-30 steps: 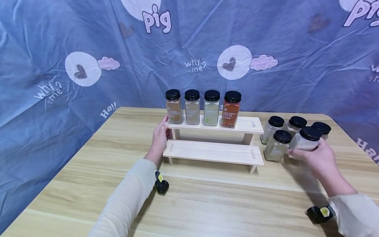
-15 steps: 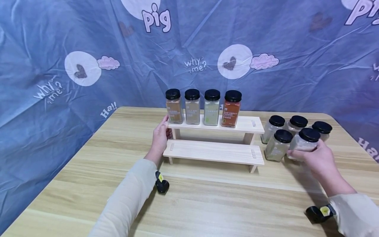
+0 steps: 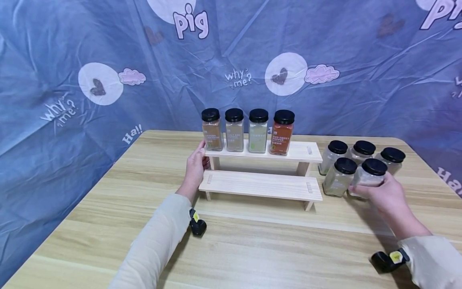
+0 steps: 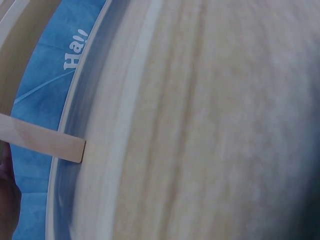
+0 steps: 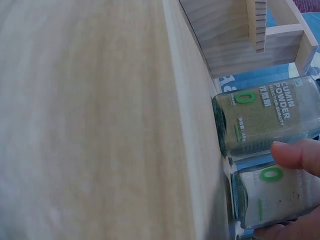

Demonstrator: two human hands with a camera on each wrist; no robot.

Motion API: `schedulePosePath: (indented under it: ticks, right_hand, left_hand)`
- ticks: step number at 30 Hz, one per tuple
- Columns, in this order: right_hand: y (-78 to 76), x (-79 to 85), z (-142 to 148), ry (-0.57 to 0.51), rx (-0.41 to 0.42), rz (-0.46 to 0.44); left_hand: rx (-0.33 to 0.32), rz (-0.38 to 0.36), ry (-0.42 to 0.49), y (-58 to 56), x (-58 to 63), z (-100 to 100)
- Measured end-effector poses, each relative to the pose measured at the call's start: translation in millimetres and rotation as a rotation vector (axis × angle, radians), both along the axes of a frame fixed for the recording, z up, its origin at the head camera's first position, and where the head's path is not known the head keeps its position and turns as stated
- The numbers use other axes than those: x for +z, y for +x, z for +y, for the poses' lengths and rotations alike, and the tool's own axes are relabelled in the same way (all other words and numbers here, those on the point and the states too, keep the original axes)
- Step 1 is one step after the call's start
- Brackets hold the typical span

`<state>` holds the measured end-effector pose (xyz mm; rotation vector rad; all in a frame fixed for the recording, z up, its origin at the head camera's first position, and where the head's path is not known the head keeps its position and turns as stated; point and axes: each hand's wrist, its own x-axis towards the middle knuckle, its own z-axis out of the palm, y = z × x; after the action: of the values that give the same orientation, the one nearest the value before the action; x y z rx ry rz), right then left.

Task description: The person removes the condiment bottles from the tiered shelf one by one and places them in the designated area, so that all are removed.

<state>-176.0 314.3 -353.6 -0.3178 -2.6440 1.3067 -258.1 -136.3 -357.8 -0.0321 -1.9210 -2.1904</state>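
Note:
My right hand [image 3: 388,194] grips a square spice jar [image 3: 368,177] of whitish powder with a black lid, thumb on its near left side. It stands close beside the cumin powder jar [image 5: 265,115], labels facing outward in the right wrist view. My left hand [image 3: 195,166] holds the left end of the two-tier wooden spice rack [image 3: 260,184], fingers at the upper shelf's edge. On the upper shelf, several black-lidded jars stand in a row, from a brown spice jar [image 3: 213,134] to a red sweet pepper jar [image 3: 281,138]. The lower shelf carries nothing.
Behind the held jar, more black-lidded jars stand: a left one [image 3: 330,158], a middle one [image 3: 361,151] and a right one [image 3: 392,158]. All rest on the wooden table [image 3: 252,249]. A blue printed cloth [image 3: 180,88] hangs along the back and sides.
My right hand has shifted the whitish jar slightly left, closer to the cumin jar; more of the jar behind it shows. My left hand and the rack have stayed put.

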Motion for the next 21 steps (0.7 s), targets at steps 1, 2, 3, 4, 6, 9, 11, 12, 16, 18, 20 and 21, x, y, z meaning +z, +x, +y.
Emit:
schedulePosePath:
  ticks: [1, 2, 3, 4, 6, 9, 11, 12, 16, 18, 20, 21]
  right_hand:
    - [-0.3, -0.2, 0.0, 0.000, -0.002, -0.004]
    - [-0.6, -0.5, 0.2, 0.000, -0.002, -0.006]
    - [-0.8, -1.0, 0.5, -0.004, -0.002, -0.008]
    - [-1.1, -1.6, 0.8, -0.008, 0.002, -0.010]
    - [-1.6, -3.2, 1.3, -0.016, 0.008, -0.013]
    - [-1.4, -5.9, 2.0, -0.022, 0.014, -0.014]
    - [-1.7, -7.2, 2.2, -0.025, 0.016, -0.008]
    - [-1.8, -7.4, 2.1, -0.024, 0.017, -0.004]
    - [-2.8, -6.2, 0.2, -0.009, 0.032, 0.008]
    - [-3.0, -4.1, -0.9, -0.001, 0.047, 0.005]
    - [-2.7, -0.2, -1.3, 0.010, 0.065, -0.008]
    - [-2.4, 2.2, -1.3, 0.015, 0.076, -0.012]
  left_hand:
    - [0.000, -0.002, 0.000, 0.3, 0.2, 0.0]
    - [0.001, -0.003, 0.000, 0.6, 0.1, 0.0]
    - [0.003, -0.003, -0.006, 0.7, 0.2, 0.0]
    - [0.005, -0.002, -0.005, 0.8, 0.3, 0.1]
    - [0.009, -0.001, -0.009, 0.8, 0.1, 0.1]
    - [0.005, -0.002, -0.010, 1.5, -0.6, 0.3]
    - [-0.002, -0.003, -0.001, 1.6, -1.1, 0.1]
    - [-0.005, -0.003, 0.002, 1.5, -1.3, 0.0]
    - [-0.006, -0.004, 0.003, -0.1, -1.9, -0.7]
    - [-0.002, -0.005, -0.008, -0.7, -1.9, -1.0]
    - [0.002, -0.007, -0.013, -1.0, -1.6, -1.0]
    - [0.001, -0.006, -0.016, -0.7, -1.1, -1.0]
